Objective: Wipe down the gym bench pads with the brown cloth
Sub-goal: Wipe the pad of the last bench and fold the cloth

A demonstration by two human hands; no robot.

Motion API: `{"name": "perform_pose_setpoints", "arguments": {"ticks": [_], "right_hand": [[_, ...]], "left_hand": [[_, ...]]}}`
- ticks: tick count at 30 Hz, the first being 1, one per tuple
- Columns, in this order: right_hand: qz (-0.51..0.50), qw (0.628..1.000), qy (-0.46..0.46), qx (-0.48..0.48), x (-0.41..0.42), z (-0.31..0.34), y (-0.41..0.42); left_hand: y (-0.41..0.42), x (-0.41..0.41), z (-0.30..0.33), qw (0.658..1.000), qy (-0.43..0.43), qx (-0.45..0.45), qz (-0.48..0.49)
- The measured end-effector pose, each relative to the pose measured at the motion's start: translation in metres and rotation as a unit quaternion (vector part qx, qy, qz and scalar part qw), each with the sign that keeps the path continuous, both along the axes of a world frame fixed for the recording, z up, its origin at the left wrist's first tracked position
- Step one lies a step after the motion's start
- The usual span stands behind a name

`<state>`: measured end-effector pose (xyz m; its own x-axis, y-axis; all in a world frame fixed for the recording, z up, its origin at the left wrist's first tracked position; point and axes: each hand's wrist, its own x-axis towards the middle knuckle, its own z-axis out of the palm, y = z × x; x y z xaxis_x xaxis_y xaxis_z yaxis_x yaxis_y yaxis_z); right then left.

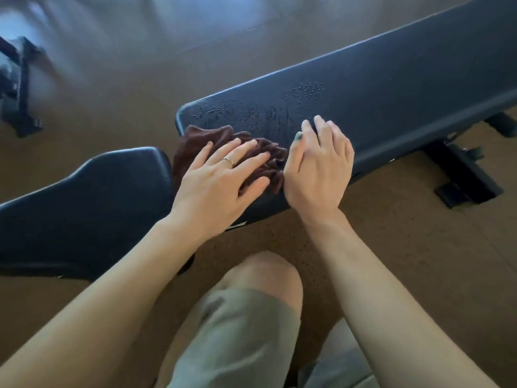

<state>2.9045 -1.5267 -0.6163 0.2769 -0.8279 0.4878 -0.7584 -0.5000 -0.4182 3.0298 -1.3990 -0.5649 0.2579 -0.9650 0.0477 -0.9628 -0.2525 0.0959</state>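
Brown cloth (223, 141) lies bunched on wet bench pad (391, 88) under flat left hand (223, 177).

**Bare forearms, 1 ring, khaki shorts**

Both forearms are seen bare, with no sleeves reaching into view. A thin gold-coloured ring (228, 161) is worn on 1 of the fingers of the left hand (221, 177). A dark bluish smudge (298, 136) is seen at the tip of the thumb of the right hand (319, 169). Pale khaki-green shorts (237, 340) are worn, ending just above a bare knee (268, 270).
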Motion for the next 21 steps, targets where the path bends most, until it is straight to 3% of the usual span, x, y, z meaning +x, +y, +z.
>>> {"name": "perform_pose_setpoints", "arguments": {"ticks": [4, 9, 17, 21], "right_hand": [[-0.021, 0.999, -0.032, 0.009, -0.002, 0.003, -0.002], [-0.013, 0.998, -0.058, 0.001, -0.001, -0.001, -0.001], [-0.014, 0.998, -0.063, 0.006, -0.001, -0.003, -0.002], [-0.022, 0.998, -0.065, 0.008, 0.000, 0.000, -0.002]], "left_hand": [[-0.051, 0.029, -0.003, 1.000, -0.014, 0.013, -0.012], [-0.116, 0.048, -0.007, 0.999, -0.013, 0.009, 0.050], [-0.002, 0.007, -0.003, 1.000, 0.017, -0.024, -0.011], [-0.031, 0.026, -0.001, 0.999, 0.022, -0.026, 0.020]]}}
